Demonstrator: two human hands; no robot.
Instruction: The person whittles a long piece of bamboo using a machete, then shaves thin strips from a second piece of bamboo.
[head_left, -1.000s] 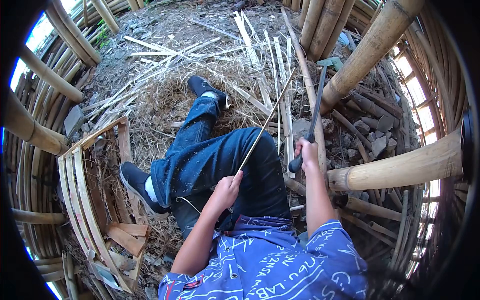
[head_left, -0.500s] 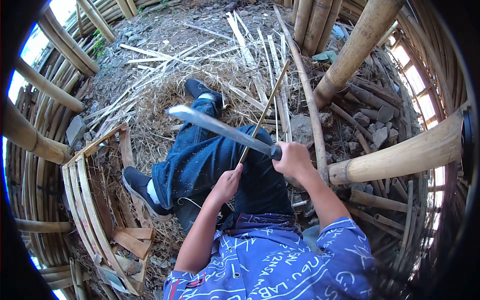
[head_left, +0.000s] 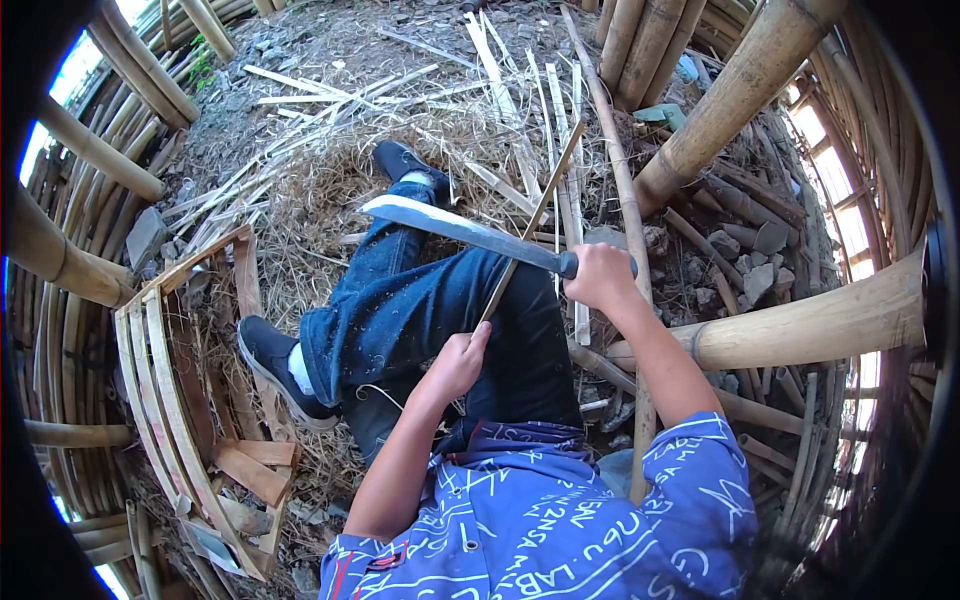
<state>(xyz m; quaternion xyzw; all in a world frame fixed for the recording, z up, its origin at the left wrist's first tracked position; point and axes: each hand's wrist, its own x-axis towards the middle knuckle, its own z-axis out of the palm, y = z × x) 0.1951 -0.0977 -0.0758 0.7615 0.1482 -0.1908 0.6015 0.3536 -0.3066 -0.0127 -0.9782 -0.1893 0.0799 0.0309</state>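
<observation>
My right hand (head_left: 601,276) is wrapped round the dark handle of a machete (head_left: 455,228), whose long curved blade points left across my raised knee. A thin bamboo strip (head_left: 553,186) slants up and away from my left hand (head_left: 461,362), its near end held between thumb and fingers. Blade and strip cross just above my thigh, close to the handle. Pale specks dot my jeans (head_left: 400,310) under the blade.
Split bamboo strips (head_left: 497,90) and shavings litter the ground ahead. A long bamboo pole (head_left: 615,150) lies to the right, beside rubble (head_left: 765,280) and thick bamboo posts (head_left: 740,100). At the left leans a slatted wooden crate (head_left: 170,390).
The machete and my right hand have shifted slightly right and nearer; the blade looks sharper, less blurred. The bamboo strip has tilted a little, with my left hand nearly in place.
</observation>
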